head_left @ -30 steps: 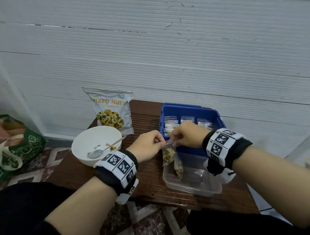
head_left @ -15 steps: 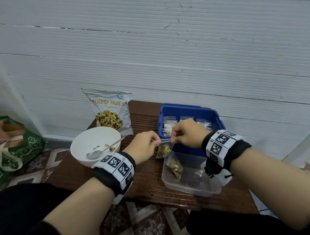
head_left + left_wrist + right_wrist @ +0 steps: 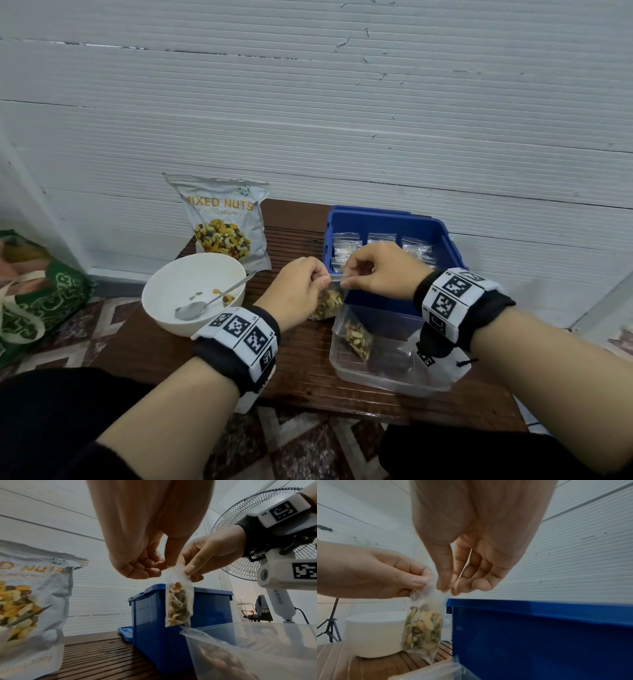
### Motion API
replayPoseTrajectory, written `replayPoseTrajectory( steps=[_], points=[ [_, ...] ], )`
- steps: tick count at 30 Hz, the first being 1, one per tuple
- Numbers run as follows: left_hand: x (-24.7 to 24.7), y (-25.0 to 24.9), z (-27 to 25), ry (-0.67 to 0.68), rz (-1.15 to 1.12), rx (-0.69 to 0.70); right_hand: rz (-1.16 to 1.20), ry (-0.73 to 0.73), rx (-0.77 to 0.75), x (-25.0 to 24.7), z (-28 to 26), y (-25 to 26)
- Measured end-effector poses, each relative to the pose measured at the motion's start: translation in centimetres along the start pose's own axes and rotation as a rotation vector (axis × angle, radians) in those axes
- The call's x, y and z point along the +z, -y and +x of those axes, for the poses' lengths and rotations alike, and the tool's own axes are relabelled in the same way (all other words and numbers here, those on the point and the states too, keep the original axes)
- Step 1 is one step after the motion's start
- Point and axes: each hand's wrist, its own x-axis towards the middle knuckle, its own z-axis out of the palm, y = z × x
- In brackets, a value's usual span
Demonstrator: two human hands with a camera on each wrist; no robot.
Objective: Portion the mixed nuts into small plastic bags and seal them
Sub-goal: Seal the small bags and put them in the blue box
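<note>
Bag [image 3: 329, 298] of nuts hangs below both hands' fingertips, above the table [image 3: 301, 359]. Left hand [image 3: 297, 291] and right hand [image 3: 380, 271] each pinch its top strip, thumb against forefinger, other fingers curled. Second filled bag [image 3: 358, 339] lies in clear tub [image 3: 394, 380] below right fingers; bowl [image 3: 191, 294] left of them.
</note>
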Motion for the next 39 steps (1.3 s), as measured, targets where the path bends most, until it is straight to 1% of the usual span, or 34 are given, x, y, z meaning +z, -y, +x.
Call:
replayPoseTrajectory(
  steps=[3, 6, 11, 17, 22, 26, 29, 31, 33, 34, 36, 39],
  points=[
    [0.2, -0.1, -0.1, -0.013, -0.021, 0.016, 0.049, -0.018, -0.041, 0.6, 0.0, 0.0],
    [0.1, -0.1, -0.2, -0.048, -0.073, 0.017, 0.069, -0.024, -0.028, 0.8, -0.1, 0.2],
    [0.1, 0.3, -0.2, -0.081, -0.038, -0.003, 0.061, -0.009, -0.023, 0.8, -0.1, 0.5],
    [-0.5, 0.6, -0.2, -0.071, -0.068, -0.047, 0.04, 0.035, -0.02, 0.6, -0.1, 0.6],
    [-0.7, 0.7, -0.2, -0.063, -0.107, -0.069, 0.07, 0.008, -0.013, 0.9, -0.2, 0.9],
    [-1.0, 0.3, -0.5, -0.124, -0.18, -0.085, 0.013, 0.019, -0.011, 0.0, 0.0, 1.0],
    [-1.4, 0.8, -0.4, -0.163, -0.201, -0.137, 0.089, -0.037, 0.021, -2.5, 0.3, 0.8],
    [-1.6, 1.4, -0.2, -0.164, -0.2, -0.157, 0.18, -0.114, 0.054, -4.6, 0.7, 0.6],
    [-1.8, 2.1, 0.3, -0.168, -0.204, -0.159, 0.21, -0.186, 0.079, -6.6, 1.4, 0.2],
    [-1.8, 2.3, 0.5, -0.166, -0.211, -0.151, 0.19, -0.202, 0.089, -7.4, 1.8, 0.0],
    [-1.7, 2.7, 1.0, -0.153, -0.219, -0.131, 0.093, -0.174, 0.117, -8.5, 2.9, -0.4],
    [-1.3, 2.9, 1.7, -0.124, -0.228, -0.122, -0.172, -0.017, 0.126, -8.8, 4.7, -0.9]
  ],
)
